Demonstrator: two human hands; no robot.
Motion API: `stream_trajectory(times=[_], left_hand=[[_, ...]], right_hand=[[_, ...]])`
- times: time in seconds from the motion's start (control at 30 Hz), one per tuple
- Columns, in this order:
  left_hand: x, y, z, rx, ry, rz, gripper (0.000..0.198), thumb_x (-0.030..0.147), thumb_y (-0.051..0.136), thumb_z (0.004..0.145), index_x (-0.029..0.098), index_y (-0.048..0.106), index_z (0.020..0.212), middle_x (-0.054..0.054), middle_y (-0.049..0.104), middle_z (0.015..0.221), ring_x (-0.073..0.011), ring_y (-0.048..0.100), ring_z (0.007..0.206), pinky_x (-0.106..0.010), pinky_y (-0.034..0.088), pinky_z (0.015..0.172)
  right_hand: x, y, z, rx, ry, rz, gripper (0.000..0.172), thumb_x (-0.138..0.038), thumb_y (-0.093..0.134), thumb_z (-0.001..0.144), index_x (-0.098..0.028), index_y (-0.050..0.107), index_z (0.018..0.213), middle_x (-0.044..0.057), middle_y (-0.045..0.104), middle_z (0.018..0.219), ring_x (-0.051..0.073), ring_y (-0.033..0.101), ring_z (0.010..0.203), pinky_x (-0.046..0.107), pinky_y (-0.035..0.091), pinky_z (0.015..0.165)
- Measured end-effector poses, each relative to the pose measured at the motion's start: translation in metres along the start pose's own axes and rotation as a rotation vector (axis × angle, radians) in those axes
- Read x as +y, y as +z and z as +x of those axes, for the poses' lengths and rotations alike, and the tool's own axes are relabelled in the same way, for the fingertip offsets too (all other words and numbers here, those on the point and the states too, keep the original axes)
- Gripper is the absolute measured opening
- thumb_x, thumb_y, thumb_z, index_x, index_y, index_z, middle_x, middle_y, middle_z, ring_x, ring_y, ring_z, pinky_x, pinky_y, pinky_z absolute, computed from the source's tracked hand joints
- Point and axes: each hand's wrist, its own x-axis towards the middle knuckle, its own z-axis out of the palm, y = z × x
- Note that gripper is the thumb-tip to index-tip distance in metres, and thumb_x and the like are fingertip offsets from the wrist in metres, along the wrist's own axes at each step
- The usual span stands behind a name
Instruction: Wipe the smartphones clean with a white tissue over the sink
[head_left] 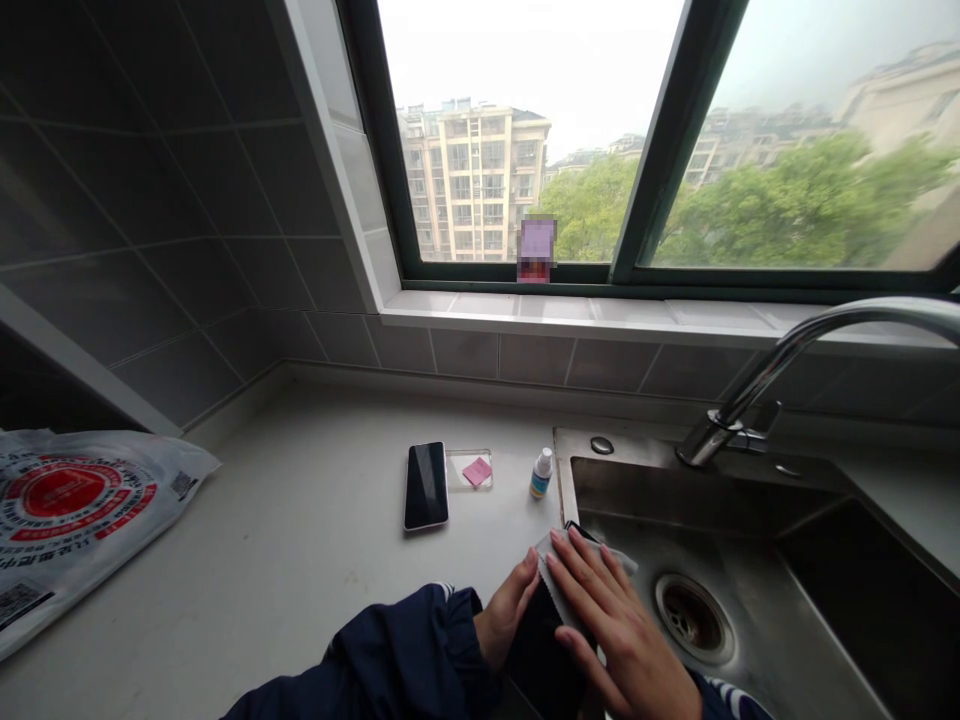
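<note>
My left hand (508, 622) grips the black smartphone (541, 640); my right hand (619, 620) lies spread on a grey cloth (574, 570) over it, hands together at the steel sink (712, 500) edge. Wet or slipping, it could fall toward the drain (691, 617). Farther along the counter (300, 520): second smartphone (426, 485), small bottle (541, 472).

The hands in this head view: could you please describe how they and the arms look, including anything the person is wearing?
Both arms wear long navy sleeves, the left sleeve and the right sleeve, with white stripes near the cuffs. The left hand and the right hand are bare, without gloves, and the fingernails look short.
</note>
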Motion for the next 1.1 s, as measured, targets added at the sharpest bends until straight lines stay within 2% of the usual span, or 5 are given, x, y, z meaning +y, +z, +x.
stream_trajectory(times=[0.27,0.6,0.8,0.97,1.1], left_hand=[[-0.0008,-0.0025,-0.0005,0.004,0.000,-0.005,0.053,0.050,0.047,0.092,0.016,0.058,0.131,-0.006,0.054,0.140,-0.0215,0.019,0.147,-0.034,0.000,0.122],[-0.0075,-0.0078,0.0029,-0.087,0.078,0.044,0.051,0.048,0.046,0.093,0.019,0.054,0.134,-0.005,0.051,0.144,-0.0218,0.029,0.144,-0.034,0.009,0.121],[-0.0048,-0.0034,0.0024,-0.111,0.100,0.117,0.054,0.049,0.042,0.094,0.019,0.049,0.138,-0.005,0.044,0.149,-0.0222,0.025,0.145,-0.036,0.006,0.122],[-0.0007,-0.0052,0.0019,-0.019,0.008,0.039,0.058,0.054,0.050,0.089,0.015,0.056,0.132,-0.008,0.056,0.139,-0.0229,0.021,0.146,-0.035,-0.001,0.122],[0.0011,-0.0087,0.0024,-0.011,-0.032,-0.005,0.060,0.055,0.051,0.088,0.012,0.058,0.130,-0.010,0.063,0.129,-0.0227,0.027,0.145,-0.033,-0.005,0.121]], right_hand=[[0.0004,-0.0005,0.0000,-0.011,-0.004,-0.003,0.065,-0.039,0.047,0.097,-0.018,0.023,0.154,0.008,0.023,0.158,0.032,0.023,0.145,0.049,0.027,0.115],[0.0062,-0.0034,0.0011,0.026,0.029,0.004,0.063,-0.036,0.046,0.097,-0.018,0.025,0.153,0.009,0.023,0.158,0.031,0.024,0.145,0.047,0.025,0.116],[0.0039,-0.0022,0.0002,0.011,0.036,-0.008,0.067,-0.038,0.049,0.096,-0.016,0.023,0.154,0.010,0.020,0.159,0.032,0.020,0.146,0.047,0.019,0.118],[-0.0005,-0.0043,0.0019,-0.037,-0.043,0.014,0.069,-0.040,0.050,0.095,-0.016,0.023,0.154,0.008,0.021,0.159,0.031,0.019,0.147,0.045,0.014,0.120],[-0.0016,-0.0071,0.0030,-0.041,-0.087,0.028,0.070,-0.040,0.051,0.095,-0.015,0.022,0.154,0.008,0.022,0.158,0.030,0.018,0.147,0.042,0.010,0.121]])
